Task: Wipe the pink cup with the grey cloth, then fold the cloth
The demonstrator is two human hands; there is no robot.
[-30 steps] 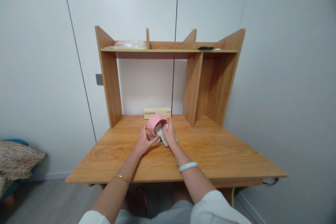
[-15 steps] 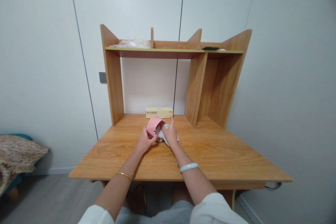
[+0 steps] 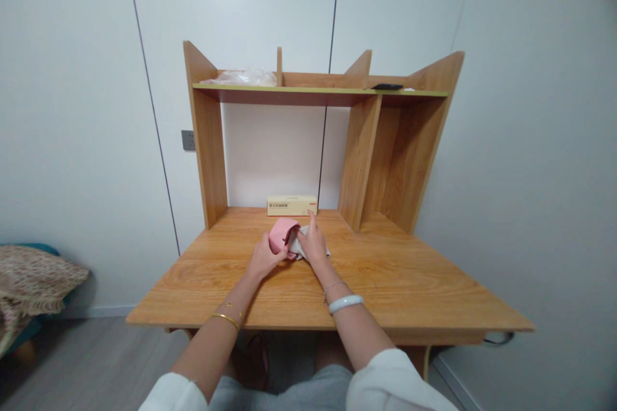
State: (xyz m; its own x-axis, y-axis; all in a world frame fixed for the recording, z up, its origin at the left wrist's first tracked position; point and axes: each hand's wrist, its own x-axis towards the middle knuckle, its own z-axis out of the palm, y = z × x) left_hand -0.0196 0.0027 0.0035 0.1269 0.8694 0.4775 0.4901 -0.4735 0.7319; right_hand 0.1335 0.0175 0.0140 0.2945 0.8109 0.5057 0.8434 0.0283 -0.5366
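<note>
Pink thing [image 3: 280, 236]: near the middle of the table [image 3: 385, 282], tipped so its mouth faces about 4 o'clock.
Cloth [image 3: 295, 245]: pale and crumpled, at the mouth of the pink thing; some sticks out toward 4 o'clock.
Left hand [image 3: 263, 258]: at 7 o'clock from the pink thing, fingers curled around its side, holding it.
Right hand [image 3: 313, 245]: at 4 o'clock, over the cloth and touching it; one finger points up to 12. Some fingers are hidden, so I cannot tell how tightly it grips.
How far: the cloth is up against the mouth, so that much looks done. With both hands there, the work looks unfinished. The inside is mostly hidden, so I cannot tell how much is left.
Box [image 3: 292, 205]: at 12 o'clock, behind the pink thing, apart from it.
Shelf [image 3: 289, 96]: higher up, with a clear bag [image 3: 248, 78] at 11 o'clock and a flat black thing [image 3: 387, 87] at 1.
</note>
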